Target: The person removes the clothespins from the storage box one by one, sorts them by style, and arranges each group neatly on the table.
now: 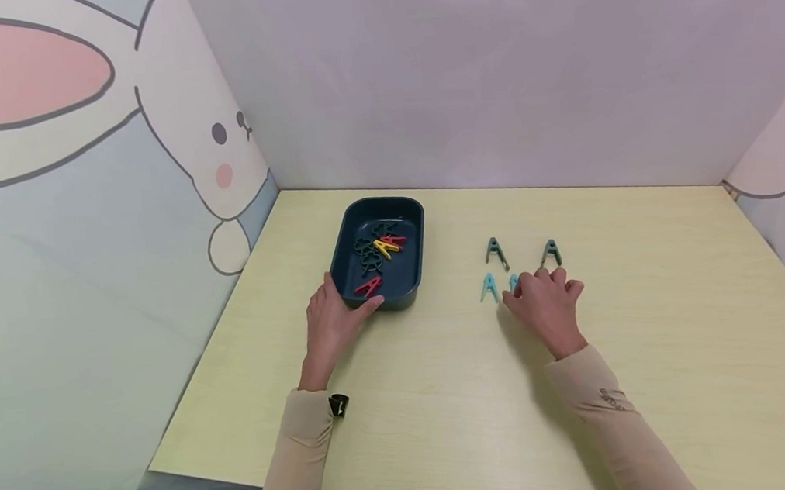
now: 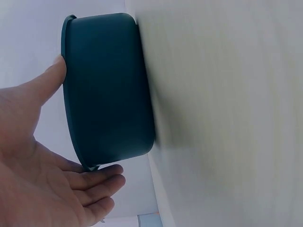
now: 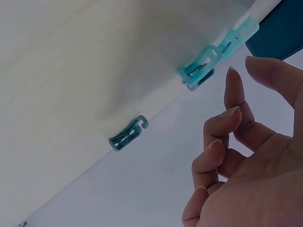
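Observation:
My left hand point(image 1: 332, 319) holds a dark blue-green plastic box point(image 1: 404, 300) at its near left corner. In the left wrist view the thumb lies on the rim of the box point(image 2: 106, 90), and the fingers reach along another side. My right hand point(image 1: 548, 305) hovers by the clothespins with bent fingers, thumb and index apart, nothing between them. One light blue clothespin point(image 1: 490, 287) stands left of it; a second light blue clothespin point(image 1: 514, 282) is partly hidden behind its fingers. Farther back are two dark green clothespins point(image 1: 495, 253), one also visible in the right wrist view.
Inside the box lie red clothespins point(image 1: 370, 286), a yellow clothespin point(image 1: 386, 248) and several dark green openwork shapes point(image 1: 370, 261). The pale wooden table point(image 1: 651, 316) meets a plain wall point(image 1: 489, 73) at the back and a cartoon-printed wall point(image 1: 72, 265) on the left.

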A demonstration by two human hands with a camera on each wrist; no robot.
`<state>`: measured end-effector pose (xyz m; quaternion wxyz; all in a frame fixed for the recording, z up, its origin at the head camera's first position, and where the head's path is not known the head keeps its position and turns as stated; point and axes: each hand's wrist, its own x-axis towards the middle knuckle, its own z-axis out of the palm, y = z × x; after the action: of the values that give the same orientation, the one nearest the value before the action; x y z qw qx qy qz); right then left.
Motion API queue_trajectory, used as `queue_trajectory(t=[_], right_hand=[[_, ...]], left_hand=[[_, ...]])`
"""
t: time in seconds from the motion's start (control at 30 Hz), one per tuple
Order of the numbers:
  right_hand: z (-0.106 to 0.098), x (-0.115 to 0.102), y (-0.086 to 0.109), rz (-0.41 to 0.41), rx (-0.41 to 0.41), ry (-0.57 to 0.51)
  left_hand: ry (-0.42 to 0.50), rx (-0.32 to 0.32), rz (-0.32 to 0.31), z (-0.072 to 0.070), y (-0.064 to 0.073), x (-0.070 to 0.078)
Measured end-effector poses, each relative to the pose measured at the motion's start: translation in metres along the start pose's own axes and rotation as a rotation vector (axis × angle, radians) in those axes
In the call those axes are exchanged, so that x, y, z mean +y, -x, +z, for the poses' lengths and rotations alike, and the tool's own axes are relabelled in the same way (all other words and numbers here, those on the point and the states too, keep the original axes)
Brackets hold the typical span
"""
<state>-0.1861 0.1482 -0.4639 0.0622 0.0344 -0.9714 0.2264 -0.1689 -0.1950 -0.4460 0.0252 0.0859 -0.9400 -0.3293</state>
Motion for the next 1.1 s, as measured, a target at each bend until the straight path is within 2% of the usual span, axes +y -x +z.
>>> queue_trajectory(t=[0.23,0.47,0.7,1.1], right_hand=[[0.0,-0.02,-0.004,-0.076,0.108,-0.055],[0.005,-0.047,-0.017,-0.173,0.15,-0.128],[0.014,-0.078,-0.031,-0.235,0.135,-0.166],[0.035,-0.126,-0.045,-0.268,0.04,-0.1]], left_hand=[[-0.004,0.005,0.0,0.0,0.001,0.0],[0.003,0.003,-0.009,0.001,0.002,0.001],[-0.001,0.01,0.004,0.003,0.002,0.001],[-0.014,0.008,0.005,0.003,0.004,0.001]])
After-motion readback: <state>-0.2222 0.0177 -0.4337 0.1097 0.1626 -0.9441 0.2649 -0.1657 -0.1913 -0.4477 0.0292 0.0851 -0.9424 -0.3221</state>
